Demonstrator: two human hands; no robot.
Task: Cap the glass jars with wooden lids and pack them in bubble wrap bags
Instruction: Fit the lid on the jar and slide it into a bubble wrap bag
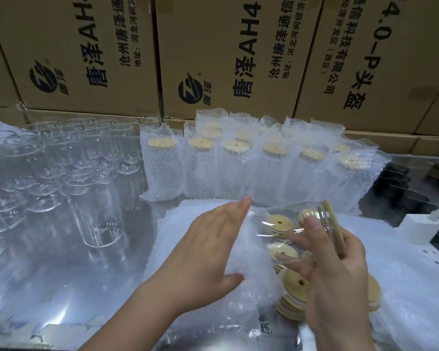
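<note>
Right hand (340, 277) clamped round a glass jar (303, 245) held on its side above the table (61, 274), thumb on top, fingers showing through the glass. A wooden lid (333, 231) sits on the jar's mouth, seen edge-on, at the far-right end. Left hand (205, 252) just beside it, hands apart: fingers straight and together, thumb spread, laid flat against a bubble wrap bag (254, 279) that stands between the two hands. The jar's base is near the bag; blur hides whether it has entered. Under the hands, loose lids (279, 222) with centre holes lie heaped in a clear tray (284, 209), more piled at the near end. Flat bubble wrap (403, 287) is spread over the table around the tray. Behind the tray, a row of wrapped jars (238, 171) stands upright, lids visible through open bag tops. To the left, bare jars (94, 203) stand uncapped in a cluster. Printed cardboard boxes (86, 46) are stacked along the back. A white box (418, 229) sits at the right edge.
</note>
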